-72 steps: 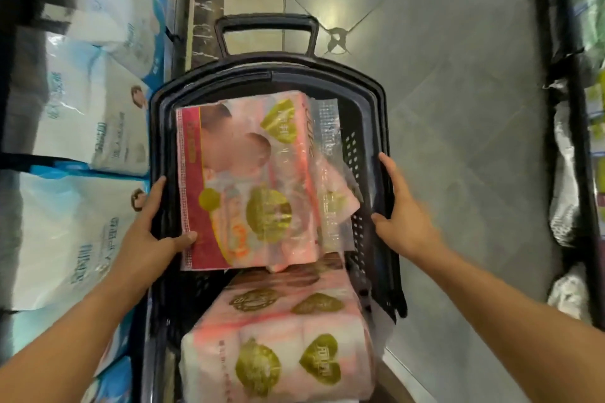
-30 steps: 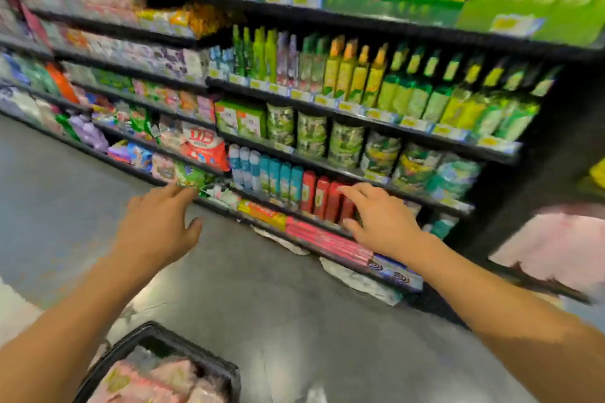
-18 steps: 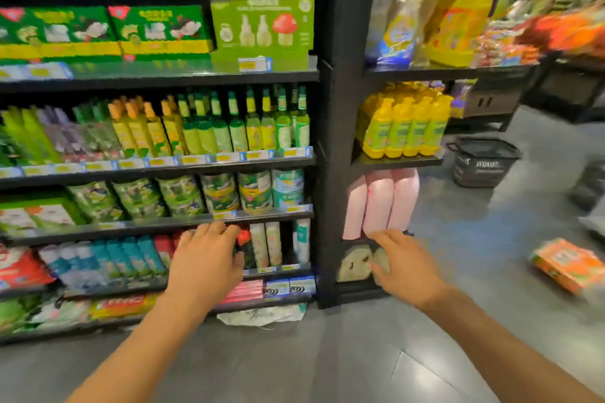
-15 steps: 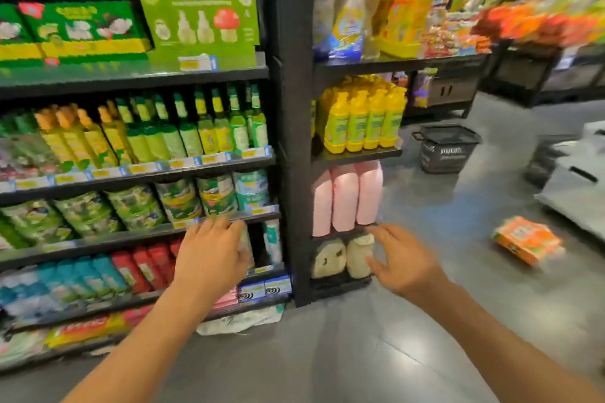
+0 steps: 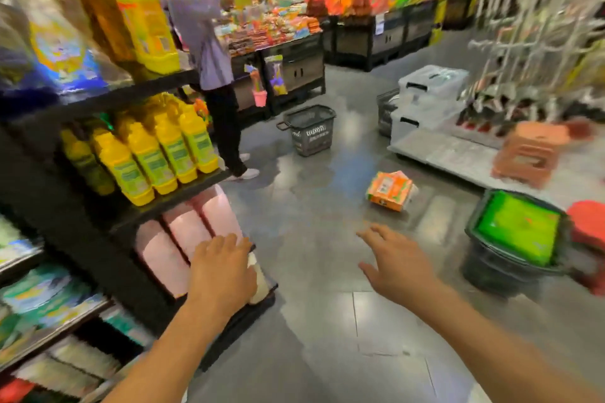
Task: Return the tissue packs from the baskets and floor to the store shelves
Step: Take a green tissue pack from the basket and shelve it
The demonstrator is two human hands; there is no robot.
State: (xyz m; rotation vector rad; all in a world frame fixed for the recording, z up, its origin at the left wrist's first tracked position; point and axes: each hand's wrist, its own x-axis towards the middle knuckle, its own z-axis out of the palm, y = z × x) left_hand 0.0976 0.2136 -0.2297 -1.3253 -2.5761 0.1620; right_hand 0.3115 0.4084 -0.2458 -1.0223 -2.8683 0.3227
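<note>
An orange tissue pack (image 5: 389,190) is seen lying on the grey floor (image 5: 311,222), in the open aisle, well apart from both hands. A green pack (image 5: 517,226) is seen sitting in a dark basket (image 5: 491,267) at the right, near a red stool (image 5: 589,222). A second basket (image 5: 311,129), grey, is seen standing on the floor farther back. Pink packs (image 5: 183,235) are seen upright on a low level of the black shelf unit (image 5: 98,239), under a row of yellow bottles (image 5: 157,150).

The left hand (image 5: 222,271) is held out in front of the pink packs, fingers straight and together, nothing gripped; contact cannot be told. The right hand (image 5: 396,265) is stretched over the floor, fingers spread and relaxed, nothing held.

A person in a purple shirt (image 5: 203,29) is seen standing beyond the shelf end. Much of the view is blurred.
</note>
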